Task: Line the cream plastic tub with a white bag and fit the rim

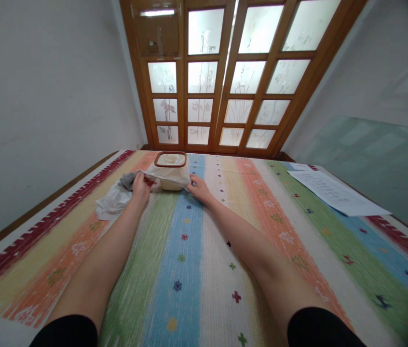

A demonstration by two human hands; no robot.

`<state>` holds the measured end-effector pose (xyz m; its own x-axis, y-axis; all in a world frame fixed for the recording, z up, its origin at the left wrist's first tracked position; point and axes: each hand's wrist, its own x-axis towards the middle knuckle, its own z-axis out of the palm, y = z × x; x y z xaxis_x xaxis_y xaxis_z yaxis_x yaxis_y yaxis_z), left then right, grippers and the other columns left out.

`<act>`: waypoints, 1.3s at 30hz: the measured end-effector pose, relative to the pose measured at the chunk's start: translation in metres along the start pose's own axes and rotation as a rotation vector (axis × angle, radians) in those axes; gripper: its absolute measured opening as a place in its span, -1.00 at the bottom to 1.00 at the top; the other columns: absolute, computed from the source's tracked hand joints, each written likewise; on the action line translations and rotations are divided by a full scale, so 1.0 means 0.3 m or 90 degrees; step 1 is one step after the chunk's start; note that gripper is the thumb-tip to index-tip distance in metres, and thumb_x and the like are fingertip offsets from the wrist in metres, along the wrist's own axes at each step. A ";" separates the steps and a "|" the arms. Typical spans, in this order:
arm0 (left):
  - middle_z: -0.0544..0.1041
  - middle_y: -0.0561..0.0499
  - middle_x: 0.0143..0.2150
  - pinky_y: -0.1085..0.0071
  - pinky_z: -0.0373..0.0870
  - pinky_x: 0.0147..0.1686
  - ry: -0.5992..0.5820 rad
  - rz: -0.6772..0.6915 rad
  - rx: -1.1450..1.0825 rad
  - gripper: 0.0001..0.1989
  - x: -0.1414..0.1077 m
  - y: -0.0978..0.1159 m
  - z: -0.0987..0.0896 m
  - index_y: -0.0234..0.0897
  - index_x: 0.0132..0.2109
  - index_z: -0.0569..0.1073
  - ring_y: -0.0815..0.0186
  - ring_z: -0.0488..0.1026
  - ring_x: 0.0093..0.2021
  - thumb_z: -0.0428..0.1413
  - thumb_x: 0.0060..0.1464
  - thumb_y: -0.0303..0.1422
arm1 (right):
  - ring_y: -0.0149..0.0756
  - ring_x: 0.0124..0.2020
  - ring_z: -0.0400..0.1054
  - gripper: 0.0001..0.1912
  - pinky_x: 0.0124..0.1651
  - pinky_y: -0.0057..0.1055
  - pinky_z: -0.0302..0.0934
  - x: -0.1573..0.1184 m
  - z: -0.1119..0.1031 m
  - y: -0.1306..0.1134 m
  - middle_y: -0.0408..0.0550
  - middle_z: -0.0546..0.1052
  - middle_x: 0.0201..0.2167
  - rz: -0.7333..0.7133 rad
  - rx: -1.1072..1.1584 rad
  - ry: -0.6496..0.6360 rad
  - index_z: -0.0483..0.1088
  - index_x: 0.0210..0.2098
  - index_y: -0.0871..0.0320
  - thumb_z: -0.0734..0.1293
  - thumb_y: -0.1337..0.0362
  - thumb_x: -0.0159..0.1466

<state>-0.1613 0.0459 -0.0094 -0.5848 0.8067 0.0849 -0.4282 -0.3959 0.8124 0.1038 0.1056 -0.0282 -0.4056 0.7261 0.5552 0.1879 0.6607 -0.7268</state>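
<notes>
Bin: A small cream bin (171, 186) with a brown rim (170, 166) stands upright on the striped cloth (187, 250), toward the table's far end; its light look suggests that an uneven tug could drag or tip it.
White bag: Thin white film (171, 176) wraps the bin's upper wall below the rim, pulled taut at the front; overstretching could tear it, and slack on one side could let it slip.
Left hand: The person's left hand (141, 188) has its fingers pinched on the film beside the bin; a hard pull here could skew the wrap.
Right hand: The right hand (198, 189) grips the film's opposite side, fingers closed at the bin's wall; letting go first could spring that edge loose.
Crumpled bag: A pale, partly grey heap (113, 202) lies just beside the left hand, where it could snag on the wrist.
Papers: Printed sheets (334, 193) rest well apart at right, at little apparent risk.
</notes>
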 end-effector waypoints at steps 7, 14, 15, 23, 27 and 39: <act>0.43 0.18 -0.48 0.41 0.50 -0.38 -0.031 -0.057 -0.086 -0.82 -0.010 0.022 -0.017 -0.21 -0.28 0.34 0.45 0.32 -0.62 0.10 0.33 -0.29 | -0.38 -0.50 0.07 -0.79 -0.39 -0.41 -0.02 -0.020 -0.029 -0.005 -0.27 0.13 -0.56 0.123 0.129 0.049 0.04 -0.51 0.03 0.25 0.24 0.08; 0.58 0.08 -0.33 0.42 0.54 -0.24 -0.008 -0.062 -0.130 -0.88 -0.009 0.025 0.001 -0.23 -0.23 0.40 0.39 0.57 -0.33 0.14 0.31 -0.32 | -0.35 -0.51 0.20 -0.87 -0.41 -0.43 0.08 -0.025 -0.004 -0.011 -0.28 0.28 -0.54 0.173 0.183 -0.010 0.16 -0.37 0.03 0.20 0.27 0.05; 0.61 0.06 -0.29 0.41 0.54 -0.22 -0.009 -0.076 -0.125 -0.88 -0.011 0.030 0.003 -0.23 -0.20 0.42 0.37 0.59 -0.29 0.12 0.32 -0.30 | -0.35 -0.52 0.20 -0.88 -0.42 -0.43 0.09 -0.025 0.000 -0.011 -0.28 0.28 -0.55 0.174 0.190 -0.026 0.18 -0.37 0.03 0.19 0.28 0.05; 0.60 0.10 -0.34 0.41 0.51 -0.30 -0.047 -0.110 -0.067 -0.80 -0.033 0.046 0.030 -0.21 -0.25 0.39 0.37 0.56 -0.40 0.21 0.25 -0.22 | -0.34 -0.52 0.23 -0.95 -0.40 -0.41 0.11 0.011 -0.036 -0.023 -0.23 0.30 -0.58 0.162 0.202 -0.038 0.24 -0.48 0.06 0.18 0.30 0.01; 0.61 0.07 -0.34 0.43 0.49 -0.36 -0.039 -0.148 -0.054 -0.87 -0.039 0.033 0.053 -0.24 -0.17 0.45 0.36 0.55 -0.41 0.19 0.27 -0.28 | -0.32 -0.52 0.26 -0.82 -0.39 -0.40 0.14 0.033 -0.019 -0.013 -0.25 0.33 -0.56 0.184 0.189 0.037 0.29 -0.31 0.05 0.16 0.31 0.07; 0.50 0.11 -0.47 0.50 0.28 -0.51 -0.048 -0.015 0.137 -0.75 0.014 -0.025 0.035 -0.27 -0.33 0.45 0.41 0.38 -0.53 0.31 0.15 -0.23 | -0.21 -0.02 0.42 -0.63 0.08 -0.26 0.35 0.202 0.121 0.023 0.02 0.57 -0.01 0.228 0.182 0.178 0.39 -0.02 0.10 0.12 0.10 0.33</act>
<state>-0.1534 0.0569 -0.0090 -0.5199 0.8483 0.1002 -0.2799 -0.2800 0.9183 0.0480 0.1472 -0.0144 -0.1003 0.9453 0.3104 0.0040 0.3124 -0.9499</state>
